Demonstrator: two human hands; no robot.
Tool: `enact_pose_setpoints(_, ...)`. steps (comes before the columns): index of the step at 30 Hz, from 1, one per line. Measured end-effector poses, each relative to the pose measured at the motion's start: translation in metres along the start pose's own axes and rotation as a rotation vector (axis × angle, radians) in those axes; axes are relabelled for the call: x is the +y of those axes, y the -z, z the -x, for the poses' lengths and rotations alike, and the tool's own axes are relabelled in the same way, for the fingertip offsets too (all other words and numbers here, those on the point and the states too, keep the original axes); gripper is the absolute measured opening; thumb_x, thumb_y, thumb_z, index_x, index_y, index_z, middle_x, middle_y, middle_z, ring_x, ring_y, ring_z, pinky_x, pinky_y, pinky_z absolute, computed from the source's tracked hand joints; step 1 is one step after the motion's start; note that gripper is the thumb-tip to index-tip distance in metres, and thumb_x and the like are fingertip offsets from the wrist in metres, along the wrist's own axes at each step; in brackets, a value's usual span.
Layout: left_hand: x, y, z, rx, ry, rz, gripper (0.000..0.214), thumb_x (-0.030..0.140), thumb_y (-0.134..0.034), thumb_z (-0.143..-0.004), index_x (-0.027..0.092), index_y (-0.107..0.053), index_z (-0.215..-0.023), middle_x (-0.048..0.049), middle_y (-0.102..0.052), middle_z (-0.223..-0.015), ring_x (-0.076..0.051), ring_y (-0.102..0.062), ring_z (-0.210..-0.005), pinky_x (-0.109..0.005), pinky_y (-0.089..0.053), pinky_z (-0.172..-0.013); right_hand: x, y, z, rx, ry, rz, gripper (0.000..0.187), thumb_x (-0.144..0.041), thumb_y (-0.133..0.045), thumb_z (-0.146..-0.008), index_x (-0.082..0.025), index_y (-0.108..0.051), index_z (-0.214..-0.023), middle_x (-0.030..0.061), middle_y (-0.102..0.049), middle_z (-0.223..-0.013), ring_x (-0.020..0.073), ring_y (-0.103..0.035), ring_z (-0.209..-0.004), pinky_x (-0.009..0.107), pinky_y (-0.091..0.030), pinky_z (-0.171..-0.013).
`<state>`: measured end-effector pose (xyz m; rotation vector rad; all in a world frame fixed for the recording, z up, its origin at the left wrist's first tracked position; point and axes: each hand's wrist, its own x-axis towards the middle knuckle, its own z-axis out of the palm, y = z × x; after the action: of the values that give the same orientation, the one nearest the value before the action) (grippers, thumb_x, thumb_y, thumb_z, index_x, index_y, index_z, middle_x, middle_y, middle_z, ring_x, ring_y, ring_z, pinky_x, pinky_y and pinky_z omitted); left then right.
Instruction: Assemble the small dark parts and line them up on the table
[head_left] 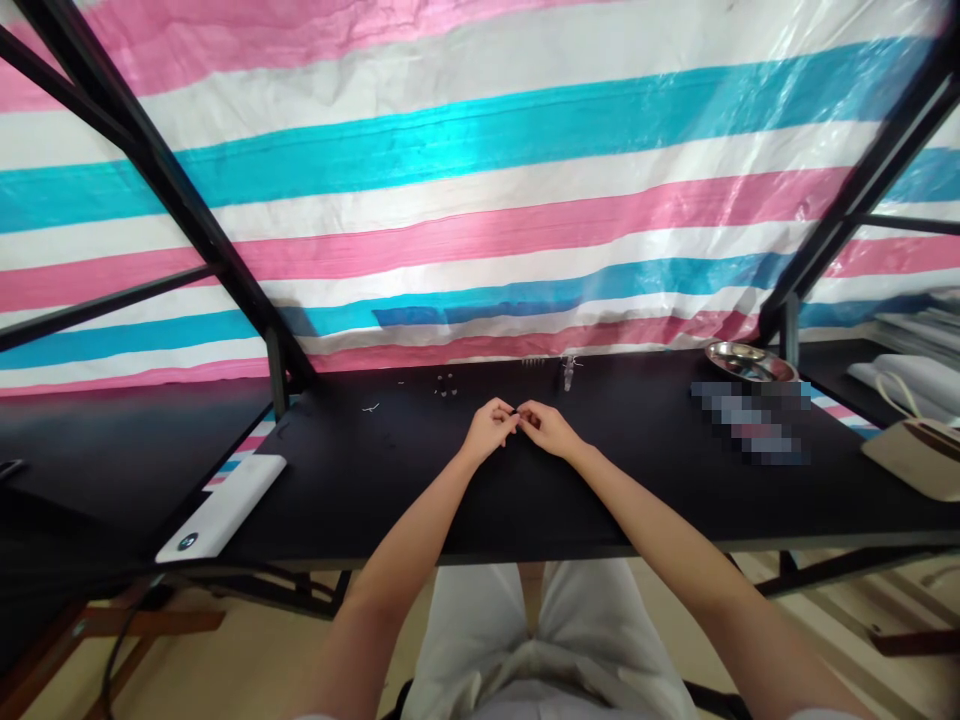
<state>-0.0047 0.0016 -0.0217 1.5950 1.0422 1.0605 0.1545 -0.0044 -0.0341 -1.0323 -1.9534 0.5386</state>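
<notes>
Left hand (pixel 489 428) and right hand (pixel 549 428) meeting fingertip to fingertip over the black tabletop (pixel 465 500), pinching a tiny object (pixel 517 412) too small to identify; round metal dish (pixel 748 362) far right.

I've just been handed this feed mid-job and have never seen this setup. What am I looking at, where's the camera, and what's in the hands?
There is no machine: a person works with bare hands, filmed by a camera on their head looking forward and down. The left hand and right hand meet over a black table, fingers pinched together on something too small to identify. Small bits lie beyond them, a metal dish far right, a white flat device at the left edge. A striped tarp hangs behind.
</notes>
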Motion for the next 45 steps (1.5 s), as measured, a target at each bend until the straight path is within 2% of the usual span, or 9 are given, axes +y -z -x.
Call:
enact_pose_setpoints(7, 0.001, 0.001, -0.001, -0.025, 0.01, 0.078, 0.016, 0.031, -0.051, -0.076, 0.016, -0.05, -0.078, 0.0054, -0.054, -0.052, -0.004, -0.041, -0.031, -0.015, -0.031, -0.034, 0.0, 0.001, -0.001, -0.039, -0.006, 0.078, 0.019, -0.029, -0.049, -0.081, -0.02, -0.061, -0.093, 0.0027, -0.061, -0.077, 0.0118, -0.051, -0.059, 0.026, -0.041, -0.059)
enact_pose_setpoints(12, 0.001, 0.0, -0.001, -0.012, 0.018, 0.088, 0.015, 0.03, -0.053, -0.075, 0.016, -0.049, -0.079, 0.007, -0.051, -0.05, -0.004, -0.041, -0.03, -0.015, -0.03, -0.034, -0.002, 0.001, 0.0, -0.062, 0.045, 0.148, 0.021, -0.026, -0.046, -0.084, -0.02, -0.063, -0.096, 0.0056, -0.063, -0.085, 0.0149, -0.056, -0.07, 0.028, -0.044, -0.066)
enact_pose_setpoints(17, 0.0, -0.001, 0.001, 0.002, 0.001, 0.102, 0.016, 0.032, -0.051, -0.076, 0.017, -0.047, -0.081, 0.0074, -0.051, -0.049, -0.004, -0.041, -0.03, -0.015, -0.03, -0.033, -0.005, 0.002, 0.001, -0.054, 0.091, 0.208, 0.027, -0.026, -0.041, -0.087, -0.022, -0.059, -0.107, 0.007, -0.062, -0.092, 0.0172, -0.058, -0.08, 0.03, -0.045, -0.072)
enact_pose_setpoints(26, -0.001, 0.003, 0.011, 0.053, 0.023, 0.101, 0.018, 0.033, -0.052, -0.075, 0.017, -0.047, -0.08, 0.0074, -0.051, -0.048, -0.004, -0.04, -0.03, -0.015, -0.029, -0.033, -0.01, 0.003, 0.005, -0.039, 0.084, 0.251, 0.027, -0.03, -0.04, -0.088, -0.02, -0.06, -0.103, 0.0076, -0.064, -0.091, 0.0165, -0.059, -0.079, 0.028, -0.046, -0.072)
enact_pose_setpoints(31, -0.001, 0.005, 0.016, 0.044, 0.042, 0.089, 0.013, 0.029, -0.051, -0.075, 0.017, -0.047, -0.078, 0.0079, -0.051, -0.047, -0.004, -0.039, -0.029, -0.015, -0.028, -0.032, 0.003, 0.013, 0.004, 0.102, -0.046, 0.329, 0.026, -0.035, -0.045, -0.085, -0.017, -0.062, -0.094, 0.0069, -0.065, -0.087, 0.0164, -0.06, -0.073, 0.027, -0.045, -0.07)
enact_pose_setpoints(36, -0.003, 0.006, 0.015, 0.05, 0.052, 0.086, 0.012, 0.028, -0.05, -0.075, 0.016, -0.048, -0.079, 0.0072, -0.052, -0.048, -0.004, -0.039, -0.029, -0.015, -0.028, -0.032, 0.021, 0.044, 0.001, 0.211, -0.29, 0.485, 0.025, -0.034, -0.044, -0.084, -0.018, -0.061, -0.078, 0.0049, -0.063, -0.071, 0.0175, -0.059, -0.066, 0.026, -0.041, -0.062)
enact_pose_setpoints(40, -0.002, 0.005, 0.013, 0.045, 0.056, 0.089, 0.012, 0.027, -0.05, -0.075, 0.016, -0.048, -0.078, 0.0068, -0.052, -0.048, -0.004, -0.04, -0.029, -0.015, -0.028, -0.032, 0.03, 0.064, -0.007, 0.207, -0.45, 0.529, 0.023, -0.035, -0.046, -0.082, -0.019, -0.062, -0.079, 0.0042, -0.065, -0.071, 0.0172, -0.059, -0.067, 0.025, -0.038, -0.06)
enact_pose_setpoints(45, 0.002, 0.006, 0.014, 0.048, 0.086, 0.099, 0.012, 0.028, -0.05, -0.075, 0.016, -0.048, -0.078, 0.007, -0.052, -0.048, -0.004, -0.04, -0.029, -0.015, -0.027, -0.032, 0.036, 0.064, -0.023, 0.131, -0.493, 0.585, 0.025, -0.037, -0.047, -0.083, -0.019, -0.064, -0.081, 0.0057, -0.066, -0.076, 0.018, -0.061, -0.072, 0.024, -0.039, -0.063)
